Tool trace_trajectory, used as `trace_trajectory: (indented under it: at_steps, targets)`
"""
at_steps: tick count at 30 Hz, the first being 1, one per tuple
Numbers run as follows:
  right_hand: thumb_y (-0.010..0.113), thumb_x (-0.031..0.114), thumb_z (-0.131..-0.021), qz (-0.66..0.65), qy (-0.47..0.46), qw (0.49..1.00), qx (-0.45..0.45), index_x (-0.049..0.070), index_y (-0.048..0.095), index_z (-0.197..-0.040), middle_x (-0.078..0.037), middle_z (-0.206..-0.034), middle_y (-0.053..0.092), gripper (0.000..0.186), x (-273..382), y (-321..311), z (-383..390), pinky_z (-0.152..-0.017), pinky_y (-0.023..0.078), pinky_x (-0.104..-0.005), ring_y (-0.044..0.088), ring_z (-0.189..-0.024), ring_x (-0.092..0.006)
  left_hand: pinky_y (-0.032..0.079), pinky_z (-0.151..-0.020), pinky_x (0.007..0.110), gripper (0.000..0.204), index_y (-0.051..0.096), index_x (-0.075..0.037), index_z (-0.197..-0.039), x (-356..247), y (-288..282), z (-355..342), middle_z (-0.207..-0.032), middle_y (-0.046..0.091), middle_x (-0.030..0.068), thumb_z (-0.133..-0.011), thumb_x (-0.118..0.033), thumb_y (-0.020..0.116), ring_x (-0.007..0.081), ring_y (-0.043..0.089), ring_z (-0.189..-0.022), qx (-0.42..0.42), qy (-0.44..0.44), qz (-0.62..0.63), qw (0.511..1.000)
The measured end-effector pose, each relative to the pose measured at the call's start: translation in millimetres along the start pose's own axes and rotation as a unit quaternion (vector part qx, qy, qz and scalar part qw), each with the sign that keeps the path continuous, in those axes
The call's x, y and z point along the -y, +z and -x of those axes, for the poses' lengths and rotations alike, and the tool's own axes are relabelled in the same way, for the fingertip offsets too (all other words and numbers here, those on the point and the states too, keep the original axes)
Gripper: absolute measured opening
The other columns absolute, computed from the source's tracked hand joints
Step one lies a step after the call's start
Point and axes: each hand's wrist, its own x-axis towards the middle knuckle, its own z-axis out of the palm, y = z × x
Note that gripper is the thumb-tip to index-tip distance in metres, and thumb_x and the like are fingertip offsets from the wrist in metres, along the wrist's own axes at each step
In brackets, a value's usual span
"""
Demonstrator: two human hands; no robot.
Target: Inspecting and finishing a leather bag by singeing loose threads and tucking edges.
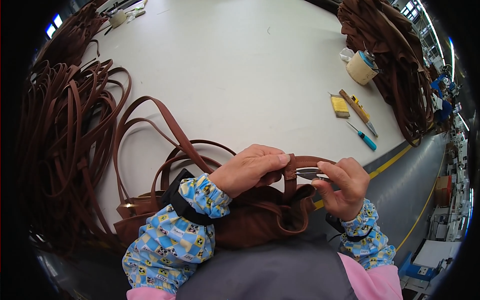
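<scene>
My left hand point(252, 170) pinches a brown leather strap joint point(290, 177) with thumb and fingers, at the near edge of the white table point(250, 75). My right hand point(345, 190) grips small metal snips point(312, 172), whose thin points touch the strap joint beside my left thumb. Below both hands a brown leather bag point(255, 225) lies against my dark apron, with long straps point(160, 110) looping up over the tabletop on the left.
Piles of brown straps point(70, 140) and leather pieces point(375, 25) flank me. At right lie a cream roll point(360, 70), yellow block point(339, 106), wooden-handled tool point(357, 110) and teal screwdriver point(367, 140). Beyond the table's right edge are a yellow-lined floor point(405, 180) and machines point(425, 265).
</scene>
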Motion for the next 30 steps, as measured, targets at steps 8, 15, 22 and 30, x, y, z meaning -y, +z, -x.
trace_trajectory:
  at_steps: [8, 15, 22, 30]
  targets:
    - [0.071, 0.021, -0.071, 0.026, -0.011, 1.000, 0.012, 0.005, 0.064, -0.087, -0.005, -0.056, 0.047, 0.024, 3.5, -1.0, -3.3, -0.042, 0.033, -0.0310, 0.043, -0.047, -0.0203, 0.030, -0.047, 0.019, 0.033, 0.059, -0.001, -0.082, 3.0, 0.2, 0.2, -0.061, 0.046, -0.0021, -0.090, -0.028, 0.044, 0.0042, 0.037, -0.054, -0.007, 0.008, -0.007, 1.000]
    - [0.071, 0.023, -0.071, 0.050, -0.012, 0.999, 0.011, 0.005, 0.064, -0.086, -0.005, -0.055, 0.046, 0.024, 6.3, -1.9, -4.6, -0.042, 0.032, -0.0316, 0.042, -0.047, -0.0205, 0.030, -0.046, 0.019, 0.033, 0.059, 0.000, -0.083, 3.8, 1.2, -0.4, -0.061, 0.046, -0.0018, -0.090, -0.028, 0.044, 0.0041, 0.037, -0.053, -0.019, 0.007, -0.001, 1.000]
    - [0.071, 0.022, -0.071, 0.039, -0.004, 0.999, 0.011, 0.005, 0.064, -0.085, -0.005, -0.055, 0.045, 0.022, 7.7, 0.8, -4.7, -0.042, 0.032, -0.0318, 0.042, -0.047, -0.0213, 0.030, -0.046, 0.019, 0.033, 0.060, 0.000, -0.083, 5.2, 0.7, -0.2, -0.060, 0.046, -0.0019, -0.091, -0.028, 0.045, 0.0041, 0.037, -0.053, -0.017, 0.011, -0.004, 1.000]
    - [0.067, 0.024, -0.078, -0.143, 0.131, 0.981, -0.017, 0.003, 0.060, -0.086, 0.000, -0.056, 0.043, 0.024, 8.2, 14.4, 5.9, -0.043, 0.032, -0.0273, 0.040, -0.047, -0.0127, 0.030, -0.047, 0.019, 0.035, 0.061, 0.001, -0.085, 5.2, 1.0, -0.4, -0.061, 0.048, -0.0016, -0.090, -0.030, 0.044, 0.0044, 0.038, -0.053, -0.019, 0.001, -0.016, 1.000]
